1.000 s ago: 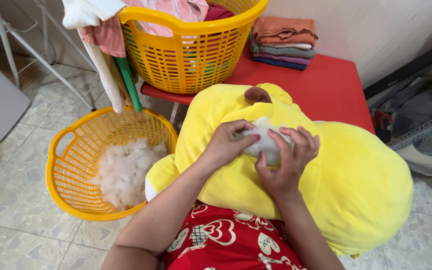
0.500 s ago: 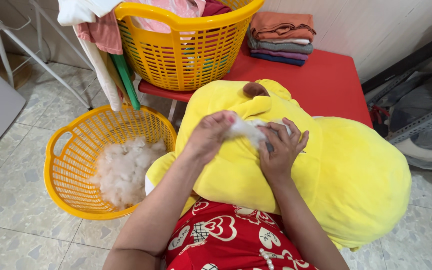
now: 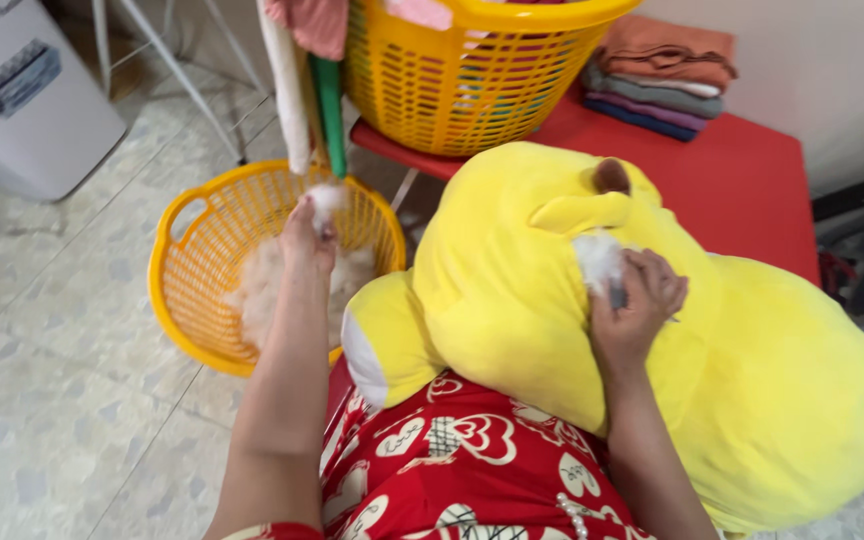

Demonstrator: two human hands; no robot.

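A big yellow plush toy (image 3: 542,290) lies across my lap, with white stuffing (image 3: 597,258) showing at an opening in its back. My right hand (image 3: 637,300) rests on the toy at that opening, fingers curled against the stuffing. My left hand (image 3: 309,232) is stretched out over the low yellow basket (image 3: 174,290) on the floor and pinches a small tuft of white stuffing (image 3: 327,195). A heap of white stuffing (image 3: 257,290) lies inside that basket.
A taller yellow laundry basket (image 3: 462,75) with clothes stands on a red table (image 3: 752,180), beside a stack of folded cloths (image 3: 662,75). A white appliance (image 3: 22,100) and metal rack legs (image 3: 167,60) stand on the tiled floor at left.
My left hand has left the toy's opening and swung left over the low basket with a tuft of stuffing. My right hand has stayed on the toy.
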